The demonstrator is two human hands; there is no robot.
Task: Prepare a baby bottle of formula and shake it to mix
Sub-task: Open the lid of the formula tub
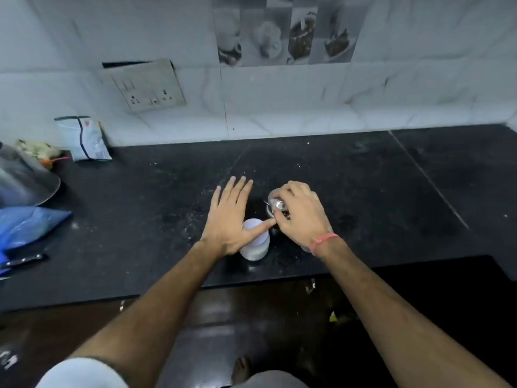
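Observation:
A white bottle or container (255,249) stands on the black counter (363,191) near its front edge. My left hand (229,217) hovers flat over it, fingers spread, the thumb lying across its top. Just to the right, my right hand (299,214) is closed from above on a small shiny steel container (275,204). A red thread band circles my right wrist. What sits under my right palm is hidden.
A white and blue pouch (84,138) leans on the tiled wall at back left. A steel vessel (25,180), a blue plastic bag (25,225) and a black-handled knife (22,260) lie at the left edge. A switch panel (148,88) is on the wall.

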